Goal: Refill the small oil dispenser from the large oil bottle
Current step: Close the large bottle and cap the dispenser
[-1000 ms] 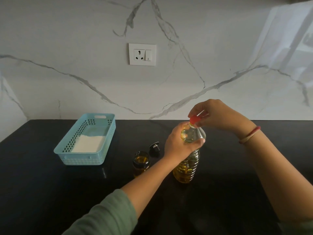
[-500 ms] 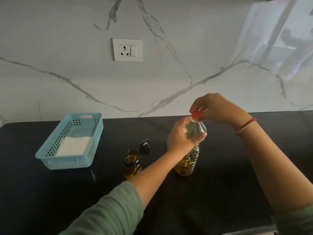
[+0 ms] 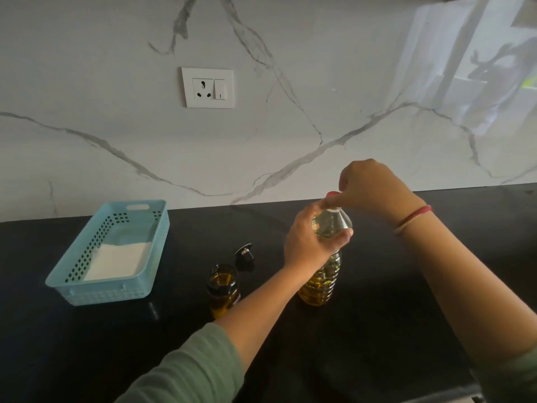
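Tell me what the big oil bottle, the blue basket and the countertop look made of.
Large oil bottle: clear ribbed plastic, likely; oil shows through.
Basket: matte pale-blue moulded plastic, perforated walls.
Countertop: glossy black, probably polished stone; it reflects objects.

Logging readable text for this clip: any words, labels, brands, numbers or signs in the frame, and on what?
No legible text anywhere.
large oil bottle: no label shows.
small oil dispenser: no print shows.
red cap: mostly under the right hand; nothing readable.
wall socket plate: one small mark on the switch, too small to read.
blue basket: plain.
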A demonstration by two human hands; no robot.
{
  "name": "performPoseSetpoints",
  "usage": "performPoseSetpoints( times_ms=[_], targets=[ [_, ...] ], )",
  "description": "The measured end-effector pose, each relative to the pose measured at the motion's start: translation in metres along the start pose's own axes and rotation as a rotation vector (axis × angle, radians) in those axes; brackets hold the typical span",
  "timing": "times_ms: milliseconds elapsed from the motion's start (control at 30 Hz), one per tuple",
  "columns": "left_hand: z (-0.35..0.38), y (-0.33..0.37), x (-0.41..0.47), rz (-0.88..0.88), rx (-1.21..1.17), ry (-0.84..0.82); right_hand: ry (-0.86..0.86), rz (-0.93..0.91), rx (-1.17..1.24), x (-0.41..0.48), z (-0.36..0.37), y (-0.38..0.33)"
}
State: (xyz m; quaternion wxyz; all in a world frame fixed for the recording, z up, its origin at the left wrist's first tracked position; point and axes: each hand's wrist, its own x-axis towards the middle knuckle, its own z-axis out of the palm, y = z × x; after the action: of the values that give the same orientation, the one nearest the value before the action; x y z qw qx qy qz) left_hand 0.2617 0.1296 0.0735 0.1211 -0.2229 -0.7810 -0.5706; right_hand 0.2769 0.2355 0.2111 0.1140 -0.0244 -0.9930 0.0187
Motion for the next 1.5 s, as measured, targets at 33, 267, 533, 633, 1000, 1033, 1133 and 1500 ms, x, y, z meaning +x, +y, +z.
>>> performPoseSetpoints(
  times_ms=[33,267,533,633,1000,1033,1133,1500],
  targets=[
    [0.001,-0.001,0.001,-0.006,0.019,0.004,-0.051,-0.014,0.018,-0.001,-0.005,0.002],
    [0.002,-0.005,0.002,-0.011,0.077,-0.004,-0.304,-0.254,0.071,0.007,-0.032,-0.003],
    [0.000,-0.002,0.000,-0.028,0.049,-0.008,-0.181,-0.100,-0.124,0.012,-0.018,-0.016],
    [-0.001,0.000,0.000,-0.043,0.028,-0.015,-0.120,-0.104,-0.114,0.009,-0.019,-0.015],
    [-0.002,0.002,0.000,-0.043,0.056,-0.014,-0.235,-0.143,-0.091,0.010,-0.025,-0.019],
    [-0.002,0.001,0.000,-0.042,0.054,-0.013,-0.224,-0.118,-0.101,0.011,-0.022,-0.018],
    [-0.002,0.001,-0.001,-0.032,0.040,-0.016,-0.238,-0.051,-0.043,0.014,-0.017,-0.011],
    [-0.002,0.001,0.001,-0.019,0.064,-0.018,-0.190,-0.149,0.055,0.008,-0.022,-0.003]
  ],
)
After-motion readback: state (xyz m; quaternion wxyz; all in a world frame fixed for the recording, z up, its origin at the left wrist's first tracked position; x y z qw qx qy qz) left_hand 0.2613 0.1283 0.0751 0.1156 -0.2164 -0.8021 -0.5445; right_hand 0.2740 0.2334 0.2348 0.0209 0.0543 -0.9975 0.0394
